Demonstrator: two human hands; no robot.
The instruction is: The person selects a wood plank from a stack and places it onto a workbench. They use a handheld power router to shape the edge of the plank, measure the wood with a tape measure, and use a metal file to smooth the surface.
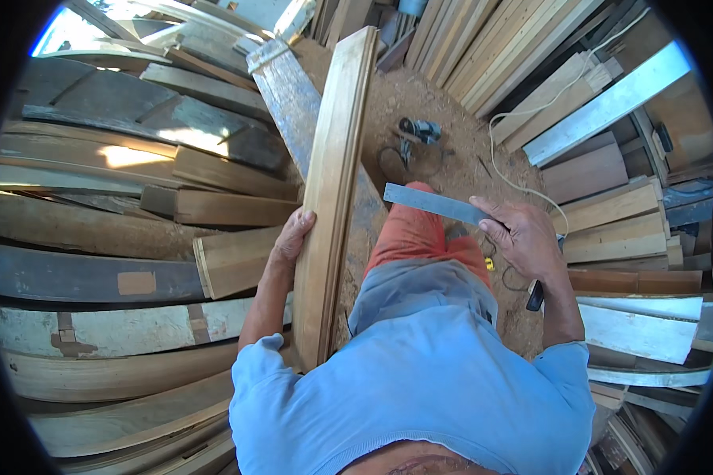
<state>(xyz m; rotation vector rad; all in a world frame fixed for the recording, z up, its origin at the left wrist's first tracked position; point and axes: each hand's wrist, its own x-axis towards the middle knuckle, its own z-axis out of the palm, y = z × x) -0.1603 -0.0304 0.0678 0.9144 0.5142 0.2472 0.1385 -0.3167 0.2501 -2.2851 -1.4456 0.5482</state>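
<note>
A long wooden board [329, 174] with a grooved, moulded edge stands at a slant to my left, running away from me. My left hand [295, 235] grips its left edge about halfway along, some of the fingers hidden against the wood. On the other side, my right hand [521, 232] pinches one end of a flat grey metal strip [432, 203] between thumb and fingers. The strip's free end points left over my orange-red trouser leg [408, 229], apart from the board. Its exact kind I cannot make out.
A worn plank bench [285, 99] lies behind the board. A power tool [420, 131] with a cord sits on the dusty floor [451, 158]. Stacked timber [95, 218] fills the left; more planks [499, 55] lean far right. A pale cable [523, 188] trails at right.
</note>
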